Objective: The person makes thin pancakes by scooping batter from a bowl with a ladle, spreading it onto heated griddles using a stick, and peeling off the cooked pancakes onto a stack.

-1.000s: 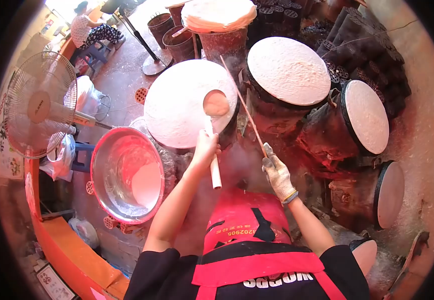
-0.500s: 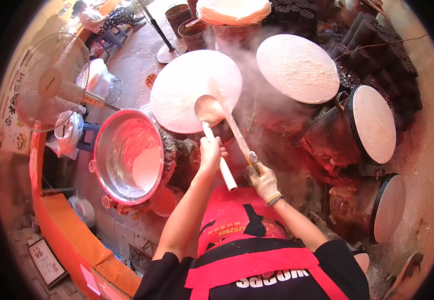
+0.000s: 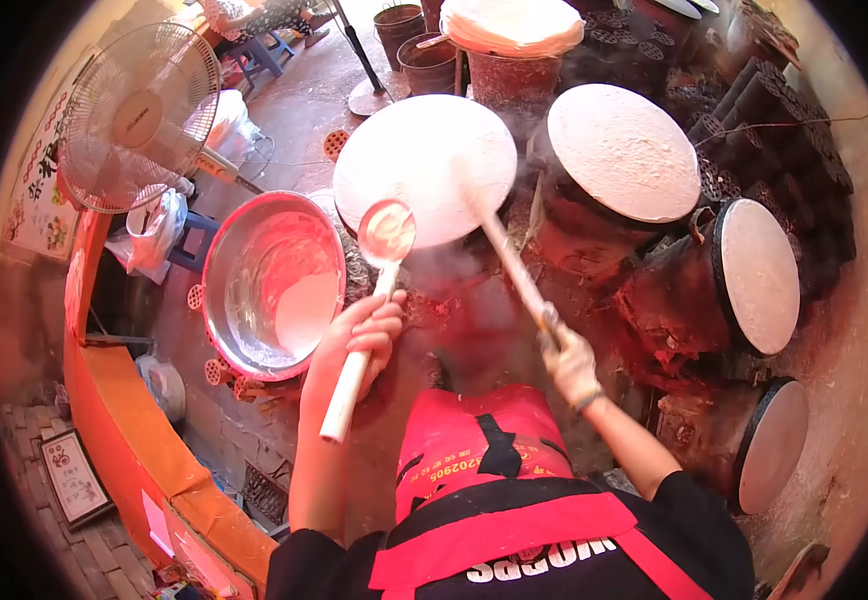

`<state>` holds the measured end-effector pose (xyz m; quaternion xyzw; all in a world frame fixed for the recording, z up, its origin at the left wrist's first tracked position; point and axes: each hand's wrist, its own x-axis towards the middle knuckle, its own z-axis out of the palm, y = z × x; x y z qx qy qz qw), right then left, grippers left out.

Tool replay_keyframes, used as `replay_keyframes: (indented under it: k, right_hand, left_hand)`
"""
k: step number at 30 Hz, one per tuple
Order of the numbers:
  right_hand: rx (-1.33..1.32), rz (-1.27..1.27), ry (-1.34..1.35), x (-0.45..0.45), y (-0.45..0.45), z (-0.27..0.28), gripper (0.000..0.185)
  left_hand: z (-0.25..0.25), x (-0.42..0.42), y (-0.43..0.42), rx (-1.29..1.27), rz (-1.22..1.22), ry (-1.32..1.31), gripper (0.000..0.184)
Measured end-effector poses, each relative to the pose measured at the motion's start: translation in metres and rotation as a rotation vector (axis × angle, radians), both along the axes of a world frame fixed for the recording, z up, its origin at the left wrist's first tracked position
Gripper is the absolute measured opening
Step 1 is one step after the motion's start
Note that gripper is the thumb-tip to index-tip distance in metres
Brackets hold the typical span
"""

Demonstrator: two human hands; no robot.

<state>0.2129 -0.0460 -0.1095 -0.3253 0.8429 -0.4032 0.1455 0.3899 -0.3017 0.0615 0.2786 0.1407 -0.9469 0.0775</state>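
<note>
My bare left hand (image 3: pixel 362 338) is wrapped round the white handle of a ladle (image 3: pixel 387 232), whose round bowl holds a pale film near the griddle's lower left edge. In my gloved right hand (image 3: pixel 566 362) is a long flat wooden stick (image 3: pixel 514 268); its far end is blurred over the right part of the batter-covered round griddle (image 3: pixel 419 165). Left of my left hand stands a metal basin (image 3: pixel 239 290) with a red rim and pale batter (image 3: pixel 309 312) inside.
Other coated griddles (image 3: pixel 624 152) (image 3: pixel 759 275) (image 3: pixel 787 445) stand on drums to the right. Behind is a stack of thin pale sheets (image 3: pixel 514 25). A fan (image 3: pixel 139 118) stands at the left, above an orange ledge (image 3: pixel 139 430). A seated person (image 3: pixel 244 18) is at the back left.
The ladle has moved left and down, from over the griddle to its edge. The stick has swung from upright to slanting across the griddle's right side. The whole view has shifted.
</note>
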Motion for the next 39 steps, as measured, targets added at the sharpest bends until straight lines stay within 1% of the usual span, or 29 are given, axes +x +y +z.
replay_keyframes:
  k: [2, 3, 4, 5, 7, 9, 10, 11, 13, 14, 16, 18, 20, 22, 23, 25, 26, 27, 28, 29, 30, 31, 32, 33, 35, 36, 37, 38, 39]
  right_hand:
    - [0.015, 0.223, 0.209, 0.035, 0.028, -0.012, 0.045]
    - [0.001, 0.287, 0.182, 0.051, 0.036, -0.011, 0.047]
    - [0.035, 0.345, 0.133, 0.06, 0.039, -0.005, 0.05]
    - [0.17, 0.41, -0.017, 0.062, 0.034, 0.007, 0.052]
    - [-0.105, 0.36, -0.139, 0.069, 0.006, 0.005, 0.048]
    - [-0.174, 0.419, -0.13, 0.071, -0.047, 0.024, 0.045]
    - [0.007, 0.517, -0.319, 0.07, -0.076, 0.044, 0.045]
    - [0.148, 0.599, -0.463, 0.072, -0.109, 0.061, 0.045]
    - [0.309, 0.493, -1.077, 0.087, -0.172, 0.096, 0.045]
    - [0.316, 0.474, -1.198, 0.096, -0.196, 0.099, 0.044]
    - [0.44, 0.455, -1.335, 0.103, -0.243, 0.104, 0.041]
    - [0.551, 0.358, -1.499, 0.109, -0.283, 0.106, 0.036]
    - [0.638, 0.247, -1.518, 0.123, -0.318, 0.115, 0.027]
    - [0.673, 0.163, -1.497, 0.139, -0.349, 0.11, 0.025]
    - [0.711, 0.179, -1.407, 0.147, -0.361, 0.1, 0.029]
    - [0.755, 0.178, -1.314, 0.164, -0.381, 0.094, 0.032]
    - [0.763, 0.221, -1.219, 0.173, -0.392, 0.095, 0.037]
    - [0.772, 0.265, -1.124, 0.178, -0.399, 0.095, 0.042]
    - [0.808, 0.364, -1.042, 0.177, -0.397, 0.089, 0.05]
    - [0.815, 0.346, -1.048, 0.178, -0.394, 0.096, 0.05]
    - [0.817, 0.455, -0.972, 0.178, -0.393, 0.11, 0.05]
    - [0.815, 0.568, -0.892, 0.177, -0.393, 0.124, 0.05]
    - [0.884, 0.527, -0.995, 0.174, -0.384, 0.137, 0.05]
    - [0.888, 0.518, -0.957, 0.173, -0.373, 0.144, 0.049]
    - [0.918, 0.212, -1.331, 0.182, -0.376, 0.184, 0.049]
    - [0.913, 0.201, -1.337, 0.183, -0.368, 0.177, 0.049]
    - [0.852, 0.049, -1.568, 0.183, -0.358, 0.161, 0.05]
    - [0.774, -0.11, -1.793, 0.184, -0.35, 0.145, 0.05]
    - [0.763, -0.119, -1.797, 0.189, -0.35, 0.13, 0.05]
  left_hand:
    - [-0.006, 0.027, 0.005, 0.026, 0.048, 0.007, 0.021]
    - [-0.01, 0.043, 0.007, 0.051, 0.09, 0.011, 0.021]
    - [-0.015, 0.062, 0.008, 0.052, 0.102, 0.015, 0.021]
    - [-0.022, 0.083, 0.008, 0.098, 0.162, 0.016, 0.023]
    - [-0.034, 0.115, -0.002, 0.154, 0.26, 0.007, 0.025]
    - [-0.048, 0.155, -0.011, 0.087, 0.354, -0.183, 0.023]
    - [-0.066, 0.177, -0.022, 0.004, 0.34, -0.27, 0.019]
    - [-0.081, 0.193, -0.034, -0.146, 0.294, -0.44, 0.013]
    - [-0.12, 0.224, -0.065, -0.543, 0.12, -0.821, 0.008]
    - [-0.145, 0.242, -0.086, -0.527, 0.135, -0.822, 0.008]
    - [-0.192, 0.273, -0.135, -0.752, -0.053, -0.906, 0.006]
    - [-0.22, 0.275, -0.19, -1.031, -0.373, -1.107, 0.016]
    - [-0.23, 0.262, -0.234, -1.456, -0.562, -1.198, 0.026]
    - [-0.322, 0.266, -0.28, -2.025, -0.353, -1.254, 0.023]
    - [-0.33, 0.257, -0.296, -2.017, -0.363, -1.231, 0.023]
    - [-0.344, 0.233, -0.322, -2.264, -1.146, -1.596, 0.037]
    - [-0.355, 0.229, -0.332, -2.42, -1.148, -1.678, 0.024]
    - [-0.364, 0.229, -0.337, -2.418, -1.15, -1.655, 0.024]
    - [-0.373, 0.229, -0.339, -2.101, -1.133, -1.328, 0.026]
    - [-0.371, 0.228, -0.339, -1.775, -1.09, -1.02, 0.028]
    - [-0.357, 0.226, -0.338, -1.777, -1.091, -1.007, 0.028]
    - [-0.342, 0.227, -0.332, -1.567, -1.095, -0.834, 0.032]
    - [-0.313, 0.229, -0.322, -1.352, -1.092, -0.662, 0.037]
    - [-0.258, 0.232, -0.317, -1.478, -1.094, -0.556, 0.042]
    - [-0.285, 0.249, -0.296, -1.551, -1.119, -0.593, 0.042]
    - [-0.306, 0.256, -0.292, -2.003, -1.025, -0.662, 0.041]
    - [-0.331, 0.262, -0.289, -2.454, -0.872, -0.714, 0.041]
    - [-0.365, 0.255, -0.298, -2.229, -1.168, -0.805, 0.03]
    - [-0.347, 0.244, -0.312, -2.237, -1.173, -0.791, 0.03]
